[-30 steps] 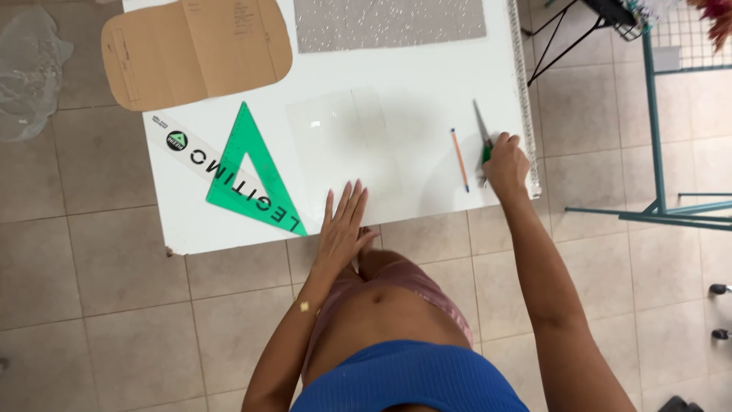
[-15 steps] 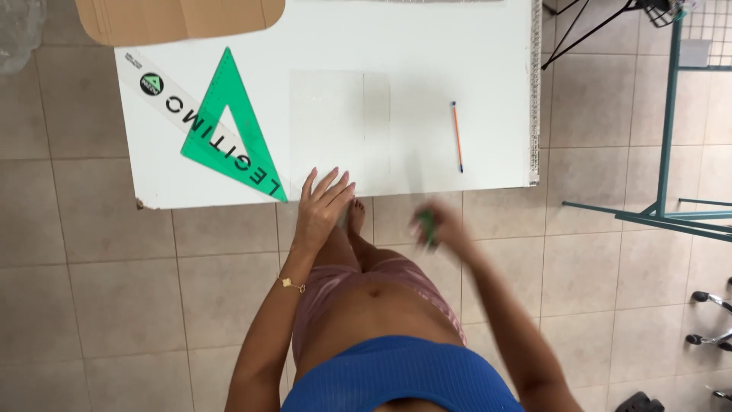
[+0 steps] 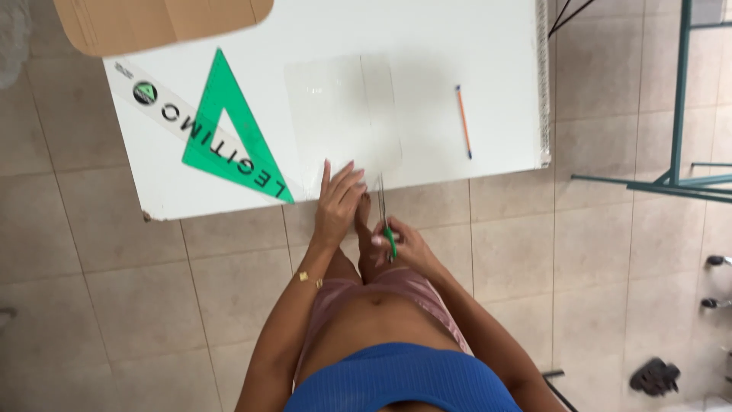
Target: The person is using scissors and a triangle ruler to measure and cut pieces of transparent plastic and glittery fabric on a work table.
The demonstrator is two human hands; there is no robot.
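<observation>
- Now we see the right hand [image 3: 402, 246] gripping scissors [image 3: 385, 214], blades pointing far, at the clear sheet's [image 3: 343, 114] near edge.
- Left hand [image 3: 338, 200] lies flat, fingers spread, just left.

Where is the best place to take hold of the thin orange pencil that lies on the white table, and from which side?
Grip the thin orange pencil at its middle, thumb and finger on the two long sides, coming from above. It lies flat on the white table, alone, its length running away from the near edge, nothing touching it. The right hand, nearer that side, holds green-handled scissors.
</observation>
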